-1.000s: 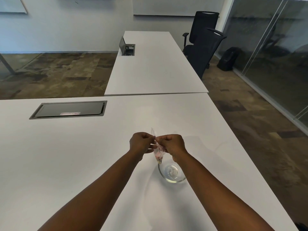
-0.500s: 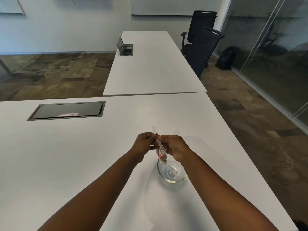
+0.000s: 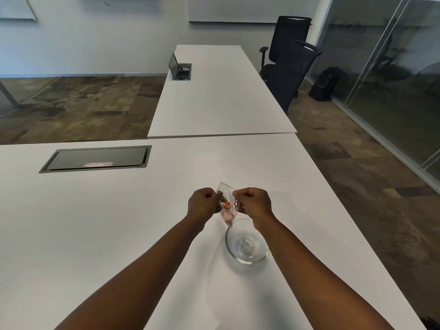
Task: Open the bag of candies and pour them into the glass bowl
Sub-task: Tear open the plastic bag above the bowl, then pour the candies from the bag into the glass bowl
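- The bag of candies (image 3: 226, 206) hangs between the two hands, held in the air just beyond the far rim of the glass bowl (image 3: 246, 244), which stands empty on the white counter (image 3: 119, 222).
- The bag's long axis runs roughly up and down, a little tilted: its clear top edge pokes up above the knuckles, and its lower corner dips down to about the bowl's far rim. Whether it touches the glass is too small to tell.
- The left hand (image 3: 202, 203) pinches the bag's left edge; the right hand (image 3: 253, 202) pinches its right edge. Each grip is clamped on the film, fists curled, knuckles up.
- Both hands sit level and nearly meet; the right one is nearer the bowl.
- Both forearms reach forward, converging at the bag.
- The orange candies (image 3: 226, 209) appear bunched in the lower half, so the bag seems not yet emptied; pulling the two grips apart looks like the coming move.
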Demonstrator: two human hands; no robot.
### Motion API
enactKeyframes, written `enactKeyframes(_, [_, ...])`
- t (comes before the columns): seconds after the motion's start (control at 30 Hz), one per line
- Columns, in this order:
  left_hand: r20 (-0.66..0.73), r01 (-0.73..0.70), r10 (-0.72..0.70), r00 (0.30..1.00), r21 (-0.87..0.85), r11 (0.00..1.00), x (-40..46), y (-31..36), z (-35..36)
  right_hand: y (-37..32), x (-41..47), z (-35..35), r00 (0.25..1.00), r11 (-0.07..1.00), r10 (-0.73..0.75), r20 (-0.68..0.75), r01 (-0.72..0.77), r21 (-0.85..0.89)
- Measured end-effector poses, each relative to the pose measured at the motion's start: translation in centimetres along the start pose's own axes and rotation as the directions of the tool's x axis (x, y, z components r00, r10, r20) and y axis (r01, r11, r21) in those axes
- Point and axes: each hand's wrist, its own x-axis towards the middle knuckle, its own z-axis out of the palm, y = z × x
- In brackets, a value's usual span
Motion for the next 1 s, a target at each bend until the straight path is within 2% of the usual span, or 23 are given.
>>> enactKeyframes(0.17, [-0.08, -0.038, 0.05, 0.996, 0.148, 0.988, 0.5, 0.3, -0.5, 0.3, 0.7, -0.8, 0.98, 0.953, -0.167, -0.107, 0.133, -0.272])
enactKeyframes(0.23, [-0.082, -0.031, 0.046, 0.996, 0.178, 0.984, 0.6, 0.5, -0.4, 0.3, 0.8, -1.0, 0.966, 0.93, -0.216, -0.14, 0.16, -0.331])
enactKeyframes(0.3, [-0.07, -0.019, 0.03, 0.997, 0.15, 0.989, 0.7, 0.9, -0.3, 0.5, 1.1, -1.3, 0.973, 0.948, -0.199, -0.114, 0.162, -0.273])
enactKeyframes(0.37, [-0.046, -0.004, 0.007, 0.999, 0.066, 0.998, 0.7, 1.3, -0.1, 0.4, 1.0, -1.7, 0.995, 0.991, -0.096, 0.031, 0.099, -0.09])
enactKeyframes(0.4, [-0.033, 0.001, 0.0, 0.999, 0.032, 0.999, 0.6, 1.5, 0.0, 0.4, 1.0, -1.9, 0.991, 1.0, -0.02, 0.13, 0.018, 0.016])
enactKeyframes(0.47, [-0.006, -0.002, 0.002, 1.0, 0.005, 1.0, 0.6, 1.8, 0.2, 0.7, 1.4, -2.4, 0.954, 0.976, 0.123, 0.272, -0.167, 0.143])
enactKeyframes(0.53, [0.048, -0.015, 0.017, 0.999, -0.033, 0.999, 0.4, 2.2, 0.4, 1.8, 1.9, -2.9, 0.915, 0.937, 0.209, 0.346, -0.288, 0.198])
enactKeyframes(0.63, [0.199, -0.016, 0.044, 0.979, -0.142, 0.99, 0.0, 2.8, 0.6, 3.1, 1.9, -3.4, 0.867, 0.865, 0.223, 0.446, -0.387, 0.319])
enactKeyframes(0.73, [0.319, 0.007, 0.069, 0.945, -0.23, 0.973, -0.2, 3.0, 0.7, 3.6, 1.5, -4.2, 0.848, 0.821, 0.13, 0.515, -0.382, 0.423])
enactKeyframes(0.83, [0.349, 0.039, 0.058, 0.935, -0.263, 0.964, -0.1, 2.7, 0.4, 4.0, 1.4, -5.3, 0.854, 0.888, 0.08, 0.514, -0.295, 0.352])
enactKeyframes(1.0, [0.348, 0.067, -0.013, 0.937, -0.146, 0.987, 0.0, 2.1, 0.2, 5.3, 2.1, -7.2, 0.907, 0.934, 0.049, 0.419, -0.19, 0.302])
